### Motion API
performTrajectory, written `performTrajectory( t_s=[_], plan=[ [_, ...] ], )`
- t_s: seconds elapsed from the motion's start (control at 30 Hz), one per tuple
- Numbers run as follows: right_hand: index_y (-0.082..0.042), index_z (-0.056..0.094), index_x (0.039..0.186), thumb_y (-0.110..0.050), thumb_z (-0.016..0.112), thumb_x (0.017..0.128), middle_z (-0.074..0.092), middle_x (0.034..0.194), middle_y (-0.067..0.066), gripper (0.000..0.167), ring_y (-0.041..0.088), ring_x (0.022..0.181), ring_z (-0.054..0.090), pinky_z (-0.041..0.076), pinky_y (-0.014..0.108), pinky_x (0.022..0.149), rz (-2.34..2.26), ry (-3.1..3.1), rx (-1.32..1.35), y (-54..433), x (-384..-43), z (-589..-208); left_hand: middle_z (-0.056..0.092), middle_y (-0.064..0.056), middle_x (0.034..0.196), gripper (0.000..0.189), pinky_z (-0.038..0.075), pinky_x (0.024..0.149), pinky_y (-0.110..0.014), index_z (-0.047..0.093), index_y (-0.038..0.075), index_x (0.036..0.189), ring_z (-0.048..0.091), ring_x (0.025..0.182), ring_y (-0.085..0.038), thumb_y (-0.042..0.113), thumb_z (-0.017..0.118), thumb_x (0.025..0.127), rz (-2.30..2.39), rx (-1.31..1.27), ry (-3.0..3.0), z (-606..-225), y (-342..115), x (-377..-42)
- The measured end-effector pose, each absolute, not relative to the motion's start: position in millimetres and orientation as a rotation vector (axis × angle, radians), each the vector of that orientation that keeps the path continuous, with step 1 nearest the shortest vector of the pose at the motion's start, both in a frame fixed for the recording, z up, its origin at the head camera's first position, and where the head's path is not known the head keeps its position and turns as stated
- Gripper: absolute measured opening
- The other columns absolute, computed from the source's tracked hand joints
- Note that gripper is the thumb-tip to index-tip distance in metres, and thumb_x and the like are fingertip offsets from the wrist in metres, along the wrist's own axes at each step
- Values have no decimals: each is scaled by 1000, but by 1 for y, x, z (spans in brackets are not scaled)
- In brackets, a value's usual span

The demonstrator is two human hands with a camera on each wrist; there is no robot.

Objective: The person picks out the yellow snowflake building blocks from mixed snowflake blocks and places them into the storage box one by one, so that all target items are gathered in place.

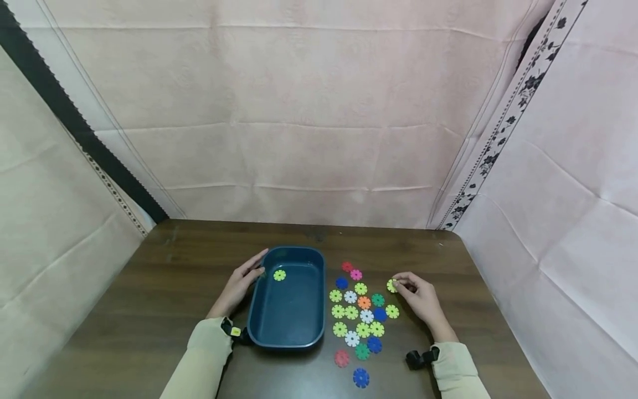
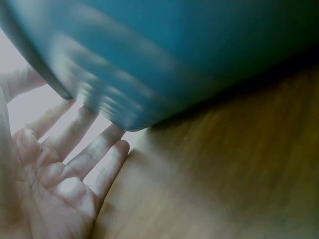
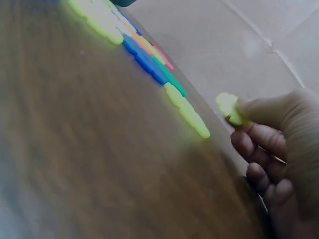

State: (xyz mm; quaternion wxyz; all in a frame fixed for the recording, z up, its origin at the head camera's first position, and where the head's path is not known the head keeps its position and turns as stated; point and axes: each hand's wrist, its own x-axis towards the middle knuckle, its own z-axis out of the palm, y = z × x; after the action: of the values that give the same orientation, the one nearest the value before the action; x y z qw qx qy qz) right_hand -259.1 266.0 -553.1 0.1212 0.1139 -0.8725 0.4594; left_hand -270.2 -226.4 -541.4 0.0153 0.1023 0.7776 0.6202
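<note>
Along the left rim of a dark blue rectangular tray [image 1: 287, 318] my left hand [image 1: 240, 282] rests. In the left wrist view its fingers [image 2: 75, 132] look straight and spread, touching the tray's outer wall [image 2: 164, 59]. A yellow-green flower-shaped disc [image 1: 279, 275] lies inside the tray toward its far left. On the right, my right hand [image 1: 421, 298] pinches another yellow-green notched disc [image 3: 229, 106] between thumb and finger, raised above the table in the right wrist view. Just left of this hand, several loose discs lie flat, including a green one [image 1: 377, 300].
Discs in yellow-green, white, blue, green, orange, red and pink spread right of the tray; a blue disc [image 1: 361, 378] lies nearest the front. The brown wooden table [image 1: 134, 327] meets pale cloth [image 1: 309, 138] at the back and sides. Black bands with small devices circle both wrists.
</note>
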Motion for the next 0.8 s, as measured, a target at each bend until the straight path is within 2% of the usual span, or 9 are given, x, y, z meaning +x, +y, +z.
performTrajectory(
  t_s=[0.2, 0.37, 0.47, 0.63, 0.8],
  plan=[
    [-18, 72, 109, -31, 69, 97, 74, 95, -2, 18, 15, 88, 68, 52, 26, 78, 1475, -2521, 389, 246, -264, -528, 30, 4, 163, 49, 29, 113, -58, 41, 29, 155, 25, 150, -26, 29, 52, 106, 1932, 329, 2384, -541, -227, -269],
    [-15, 71, 111, -26, 70, 97, 73, 99, 1, 18, 20, 90, 68, 55, 34, 80, 1604, -2505, 668, 197, -275, -490, 28, 1, 163, 50, 27, 114, -58, 39, 24, 156, 23, 151, -29, 24, 51, 107, 1923, 300, 2376, -535, -227, -268],
    [-15, 71, 114, -24, 68, 98, 73, 101, -2, 19, 17, 91, 68, 55, 37, 79, 1600, -2546, 848, 158, -284, -472, 29, -3, 163, 51, 29, 113, -58, 39, 20, 156, 25, 150, -31, 20, 51, 107, 1910, 308, 2391, -525, -226, -262],
    [-17, 69, 118, -19, 63, 101, 71, 102, -9, 18, 5, 93, 66, 54, 28, 80, 1281, -2714, 1217, 90, -298, -460, 29, -4, 163, 51, 30, 113, -56, 39, 18, 156, 25, 149, -31, 20, 52, 106, 1909, 318, 2383, -511, -222, -251],
    [-9, 68, 121, -9, 56, 103, 72, 110, 2, 21, 6, 93, 66, 53, 25, 81, 934, -2860, 1424, 43, -312, -465, 30, -2, 163, 50, 27, 114, -57, 41, 20, 155, 25, 149, -29, 19, 52, 107, 1946, 292, 2348, -514, -218, -253]
  ],
)
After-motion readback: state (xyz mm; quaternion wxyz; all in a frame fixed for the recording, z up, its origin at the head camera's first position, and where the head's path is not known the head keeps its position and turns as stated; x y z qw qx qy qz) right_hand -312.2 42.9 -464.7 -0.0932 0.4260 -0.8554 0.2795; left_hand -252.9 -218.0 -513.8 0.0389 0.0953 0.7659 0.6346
